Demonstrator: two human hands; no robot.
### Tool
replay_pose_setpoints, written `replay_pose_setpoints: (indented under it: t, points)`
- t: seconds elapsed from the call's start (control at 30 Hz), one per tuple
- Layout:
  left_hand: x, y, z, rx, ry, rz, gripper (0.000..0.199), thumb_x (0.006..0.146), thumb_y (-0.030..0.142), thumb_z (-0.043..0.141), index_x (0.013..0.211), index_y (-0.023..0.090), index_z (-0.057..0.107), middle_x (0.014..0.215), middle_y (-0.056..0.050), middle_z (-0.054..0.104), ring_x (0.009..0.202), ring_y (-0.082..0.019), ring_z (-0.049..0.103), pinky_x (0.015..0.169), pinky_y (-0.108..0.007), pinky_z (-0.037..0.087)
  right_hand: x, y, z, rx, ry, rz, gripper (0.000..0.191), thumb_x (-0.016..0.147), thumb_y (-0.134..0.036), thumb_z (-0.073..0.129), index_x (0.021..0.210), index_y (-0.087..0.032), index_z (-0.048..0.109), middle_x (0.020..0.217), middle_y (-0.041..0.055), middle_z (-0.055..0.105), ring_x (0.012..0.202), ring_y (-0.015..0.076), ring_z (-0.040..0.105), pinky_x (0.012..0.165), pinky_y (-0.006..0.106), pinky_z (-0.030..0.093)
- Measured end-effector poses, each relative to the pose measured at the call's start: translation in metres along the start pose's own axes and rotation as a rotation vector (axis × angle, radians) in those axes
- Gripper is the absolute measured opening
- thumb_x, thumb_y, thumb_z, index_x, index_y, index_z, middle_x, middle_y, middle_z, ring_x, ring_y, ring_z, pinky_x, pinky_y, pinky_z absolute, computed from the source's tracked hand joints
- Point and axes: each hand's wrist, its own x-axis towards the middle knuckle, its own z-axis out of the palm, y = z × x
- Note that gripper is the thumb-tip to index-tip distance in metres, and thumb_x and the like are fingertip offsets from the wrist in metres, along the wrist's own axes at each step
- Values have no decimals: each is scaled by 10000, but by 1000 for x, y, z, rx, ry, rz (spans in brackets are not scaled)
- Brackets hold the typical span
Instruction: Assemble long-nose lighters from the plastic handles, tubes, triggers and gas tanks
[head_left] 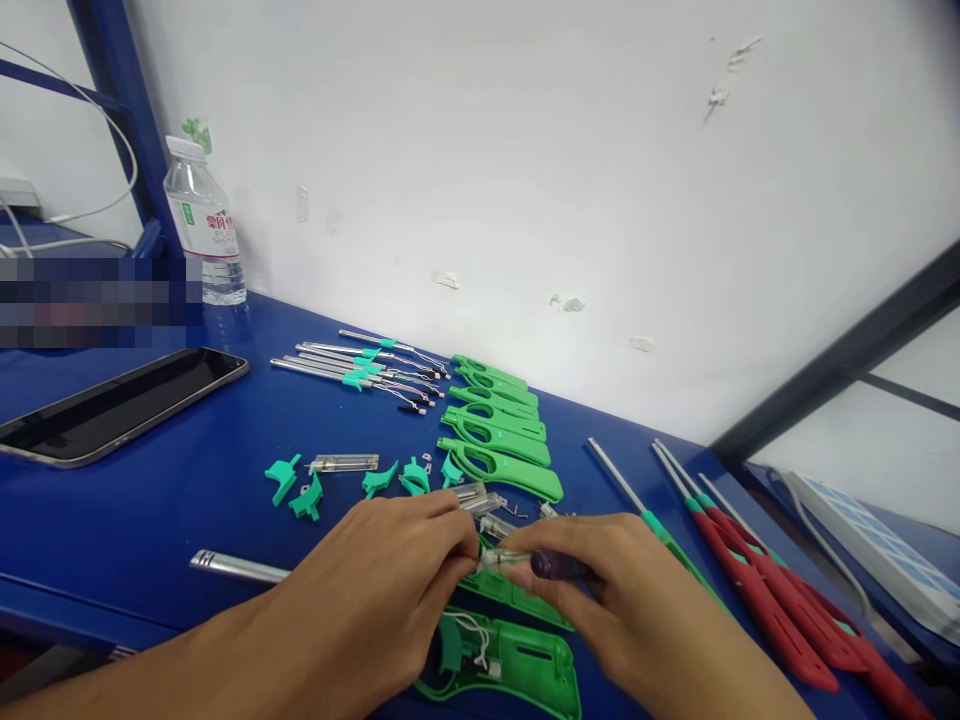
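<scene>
My left hand [412,555] is closed in a pinch, and whatever small piece it holds is mostly hidden by the fingers. My right hand [600,580] grips a small screwdriver [555,566] with a dark purple handle end and a clear part pointing at the left fingertips. Beneath both hands lies a green lighter shell half [525,597]. Nearer me, another open green shell half [532,665] holds a teal trigger [450,645] and white wires [476,632]. Clear fuel tanks [480,503] lie just beyond my fingers. A metal lighter tube [236,567] passes under my left forearm.
Green shell halves [502,470] line up at the back, beside metal tubes with wires [322,372]. Teal triggers [380,480] and a clear tank [345,463] lie centre-left. Red lighters [772,600] lie right. A phone [127,400] and water bottle [206,230] stand left, before the wall.
</scene>
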Motion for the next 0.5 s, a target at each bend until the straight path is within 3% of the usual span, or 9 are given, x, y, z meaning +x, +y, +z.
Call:
replay_pose_setpoints:
  t: [0.27,0.5]
  points:
    - [1,1,0,19,-20,-13,108,1078,352,651,1038,270,709,879,-12,699,830,-217,705,769,-274,531,-1,0,0,12,8,-34,265,1011,-209,739,1148,-377,890,1145,-28,906,1096,321,844,934,389,623]
    - [-1,3,-2,-6,-33,-11,237,1068,151,512,921,257,663,924,13,741,779,-179,696,701,-290,472,-1,0,1,-28,51,-77,227,1006,-224,757,1117,-366,895,1101,-37,912,1036,300,859,898,358,638]
